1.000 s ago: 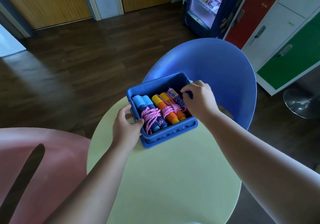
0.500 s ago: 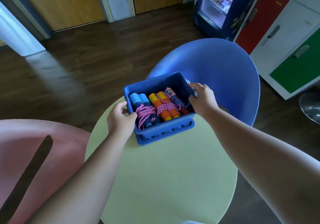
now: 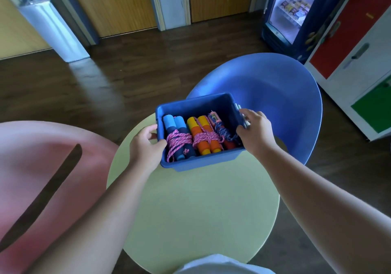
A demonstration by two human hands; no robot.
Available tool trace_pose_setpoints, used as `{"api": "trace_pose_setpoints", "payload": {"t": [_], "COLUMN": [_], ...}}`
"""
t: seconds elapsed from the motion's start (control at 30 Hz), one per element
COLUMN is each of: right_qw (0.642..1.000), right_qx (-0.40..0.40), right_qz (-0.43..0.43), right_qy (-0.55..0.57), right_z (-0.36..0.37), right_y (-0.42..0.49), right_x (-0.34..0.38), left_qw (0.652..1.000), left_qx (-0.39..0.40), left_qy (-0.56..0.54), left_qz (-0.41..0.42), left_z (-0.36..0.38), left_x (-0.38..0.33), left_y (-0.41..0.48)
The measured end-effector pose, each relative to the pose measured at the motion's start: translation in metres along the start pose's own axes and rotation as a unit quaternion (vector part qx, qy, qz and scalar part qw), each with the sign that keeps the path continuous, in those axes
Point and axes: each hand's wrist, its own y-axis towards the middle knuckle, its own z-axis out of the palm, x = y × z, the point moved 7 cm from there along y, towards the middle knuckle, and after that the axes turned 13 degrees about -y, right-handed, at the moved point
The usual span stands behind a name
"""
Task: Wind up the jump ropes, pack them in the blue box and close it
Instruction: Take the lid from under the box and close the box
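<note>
Clasping the glossy blue box (image 3: 201,163) of braided jump ropes (image 3: 179,141), left hand (image 3: 146,144) and right hand (image 3: 256,132) seemingly grip its rims.

The blue rectangular plastic box (image 3: 196,163) is open-topped, with no lid fitted. It sits at the far edge of the table; whether its base rests on the table cannot be told. The left hand (image 3: 146,144) grips its left wall and the right hand (image 3: 254,129) grips its right wall.

Three wound bundles lie side by side inside, handles pointing towards the far wall:
- left: navy and light-blue handled jump rope (image 3: 176,135), bound in pink cord;
- centre: orange and yellow handled jump rope (image 3: 204,133), bound in pink cord;
- right: pink-handled jump rope (image 3: 222,130), bound in navy-and-pink cord.
</note>
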Motion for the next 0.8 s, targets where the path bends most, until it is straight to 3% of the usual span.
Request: {"api": "trace_pose_setpoints", "payload": {"t": [0.37,0.8], "right_qw": [0.998,0.996], "right_qx": [0.054,0.073], "right_qz": [-0.01,-0.017], "right_qy": [0.024,0.045], "right_z": [-0.001,0.004], "right_y": [-0.109,-0.187], "right_x": [-0.037,-0.074], "left_qw": [0.999,0.999], "left_qx": [-0.014,-0.02], "left_qy": [-0.026,-0.034], "left_qz": [-0.013,-0.025], "left_z": [-0.027,-0.026], "left_x": [0.047,0.094], "left_y": [-0.111,-0.181]}}
